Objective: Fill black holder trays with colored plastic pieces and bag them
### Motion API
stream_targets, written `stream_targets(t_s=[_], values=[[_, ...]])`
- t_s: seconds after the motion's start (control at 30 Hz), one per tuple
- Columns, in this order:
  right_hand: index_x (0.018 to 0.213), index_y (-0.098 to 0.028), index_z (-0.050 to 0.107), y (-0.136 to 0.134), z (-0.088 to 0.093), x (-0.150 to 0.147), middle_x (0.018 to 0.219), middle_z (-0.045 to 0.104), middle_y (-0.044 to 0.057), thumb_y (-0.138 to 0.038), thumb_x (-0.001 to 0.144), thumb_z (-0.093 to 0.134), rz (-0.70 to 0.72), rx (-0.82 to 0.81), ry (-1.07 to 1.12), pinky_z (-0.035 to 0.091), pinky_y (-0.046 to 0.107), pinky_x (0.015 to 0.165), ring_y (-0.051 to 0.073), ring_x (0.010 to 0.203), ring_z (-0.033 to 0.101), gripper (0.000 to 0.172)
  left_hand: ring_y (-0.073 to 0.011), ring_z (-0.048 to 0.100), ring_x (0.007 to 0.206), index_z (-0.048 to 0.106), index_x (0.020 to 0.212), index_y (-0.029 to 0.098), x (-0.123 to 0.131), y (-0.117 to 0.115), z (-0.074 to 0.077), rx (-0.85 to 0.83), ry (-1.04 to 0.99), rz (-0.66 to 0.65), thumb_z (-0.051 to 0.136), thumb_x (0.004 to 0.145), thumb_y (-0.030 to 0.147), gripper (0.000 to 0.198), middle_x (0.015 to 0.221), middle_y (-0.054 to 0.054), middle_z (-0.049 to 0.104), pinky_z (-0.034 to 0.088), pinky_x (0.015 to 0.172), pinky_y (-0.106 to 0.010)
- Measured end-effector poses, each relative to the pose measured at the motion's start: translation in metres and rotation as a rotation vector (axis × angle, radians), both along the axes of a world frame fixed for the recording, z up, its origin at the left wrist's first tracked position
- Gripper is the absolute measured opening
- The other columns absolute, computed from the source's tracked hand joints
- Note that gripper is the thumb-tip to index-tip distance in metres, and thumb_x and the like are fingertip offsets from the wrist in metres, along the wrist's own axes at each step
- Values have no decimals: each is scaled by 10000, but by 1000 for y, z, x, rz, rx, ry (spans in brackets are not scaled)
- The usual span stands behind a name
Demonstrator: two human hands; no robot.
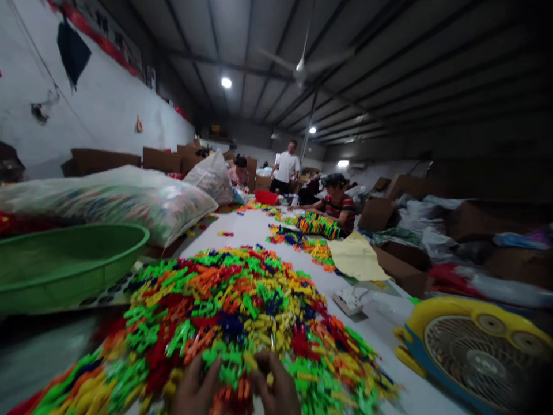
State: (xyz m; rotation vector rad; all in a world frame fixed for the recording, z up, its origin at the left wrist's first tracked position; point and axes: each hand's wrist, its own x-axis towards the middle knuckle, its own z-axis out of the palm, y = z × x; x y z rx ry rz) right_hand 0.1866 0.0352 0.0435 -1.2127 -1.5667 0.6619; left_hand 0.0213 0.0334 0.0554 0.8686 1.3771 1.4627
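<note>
A wide heap of small plastic pieces in green, yellow, orange, red and blue covers the near part of the white table. At the heap's near edge is my left hand, its thumb and finger apart beside green and orange pieces; I see nothing held in it. My right hand is just to the right, fingers bent together at a small yellow plastic piece. Blur hides the exact contact. Between the two hands lie more green and orange pieces.
On the left are a green basin and a stuffed clear sack. A yellow fan stands at right, near a white power strip and a yellow sheet. Several people, including a person in a striped shirt, are farther off.
</note>
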Motion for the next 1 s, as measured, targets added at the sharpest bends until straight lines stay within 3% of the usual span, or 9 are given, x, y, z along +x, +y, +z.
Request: stream_targets(t_s=[0.17,0.33,0.57,0.67,0.73,0.8,0.9,1.0], values=[[902,-212,622,-25,22,3,800,649,24,-443,904,544,122,-182,-8,474,237,588,151,685,587,244,-168,628,788,585,921,184,8,-19,23,43,-114,-78,705,733,482,373,823,0,661,522,748,-288],[960,-217,638,-34,21,-2,853,658,25,-377,924,526,157,-207,-14,483,252,624,148,697,593,199,-162,619,869,571,958,188,17,-30,15,39,-175,-125,654,801,433,302,912,-15,654,504,823,-299],[934,-223,655,-40,26,-4,871,669,49,-355,910,539,127,-132,-84,505,278,685,181,792,619,178,-184,627,870,601,1042,210,20,-40,4,60,153,-60,595,843,420,290,921,-29,677,493,789,-285],[918,-221,655,-42,29,-3,859,664,45,-375,917,517,130,-204,-88,475,263,604,158,688,589,207,-201,649,842,631,1073,233,21,-49,5,99,368,-56,588,834,378,282,943,-36,705,485,776,-301],[881,-214,649,-42,28,-2,812,655,28,-405,904,532,142,-296,-18,453,255,557,134,599,556,226,-201,653,819,639,1064,241,20,-53,7,93,403,-61,586,831,372,272,931,-30,709,484,759,-300],[844,-207,621,-41,23,-3,737,641,4,-456,855,589,171,-429,138,431,248,505,116,519,518,251,-195,647,825,635,1034,234,19,-53,8,48,308,-65,604,822,394,268,898,-18,700,490,746,-286],[821,-204,565,-40,13,-3,683,645,-18,-503,765,676,239,-585,348,402,238,473,100,464,490,324,-182,639,842,610,986,205,19,-48,8,-10,-19,-153,653,779,436,313,912,-15,688,516,757,-288],[758,-197,556,-38,11,9,699,658,-14,-508,756,682,281,-602,335,403,243,499,94,467,492,335,-174,643,800,589,948,181,22,-41,6,-62,-219,-275,667,761,462,346,924,-30,688,543,734,-312]])
